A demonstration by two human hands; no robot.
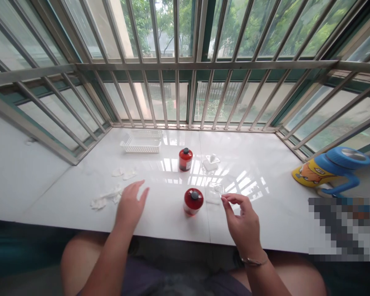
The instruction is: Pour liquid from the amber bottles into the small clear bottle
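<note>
My left hand [131,205] hovers over the white tabletop, its thumb and fingers apart and nothing in it. Crumpled white tissues [101,201] lie just to its left. In a pinch, the thumb and index finger of my right hand [243,222] meet at the right edge of a small clear plastic box [215,192]; what sits between the fingertips is too small to tell. Between my hands stands a red bottle [193,201] with a dark cap. Farther back is a second red bottle [185,160], with a white label, beside a small white-and-clear container [211,162].
A white perforated basket [142,147] stands at the back left. More white scraps [125,173] lie in front of it. On the right, a blue and yellow water bottle [327,166] leans near a blurred-out patch [342,230]. Metal window bars [191,65] close off the far side.
</note>
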